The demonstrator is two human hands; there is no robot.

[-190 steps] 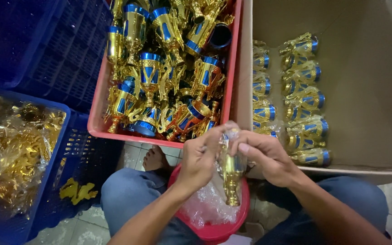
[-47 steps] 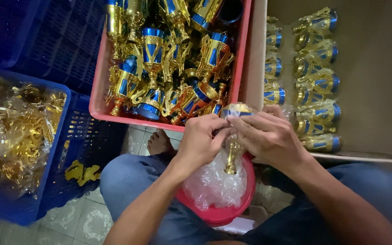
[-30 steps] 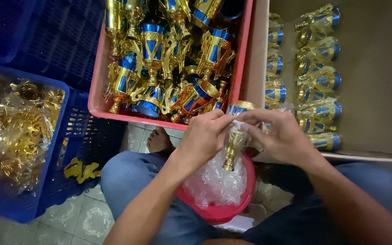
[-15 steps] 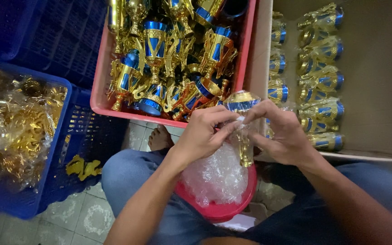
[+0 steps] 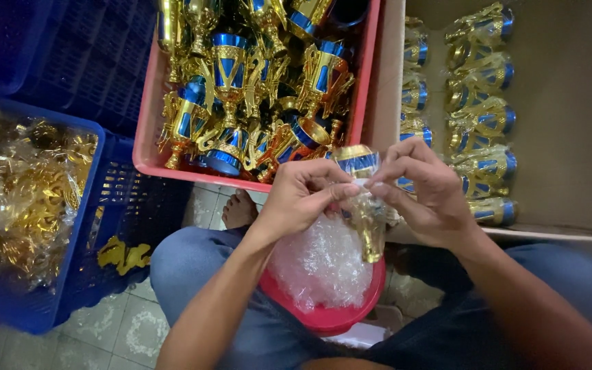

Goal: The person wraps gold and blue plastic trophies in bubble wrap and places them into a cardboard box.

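Both hands hold one small gold-and-blue trophy cup (image 5: 364, 205) upright, its blue rim up and gold stem down, with clear plastic film around it. My left hand (image 5: 299, 199) pinches the film at the cup's left side; my right hand (image 5: 426, 192) grips the right side. Right under the cup, between my knees, sits a red bowl (image 5: 340, 318) full of clear plastic bags (image 5: 320, 264).
A pink crate (image 5: 149, 147) of loose gold-and-blue cups sits ahead. A cardboard box (image 5: 570, 137) at right holds bagged cups laid in rows. A blue crate (image 5: 80, 226) at left holds wrapped gold parts. My bare foot (image 5: 239, 209) rests on the tiled floor.
The cup tilted while my hands worked the film, then came upright. The view shifted slightly; the crates and box stayed put.
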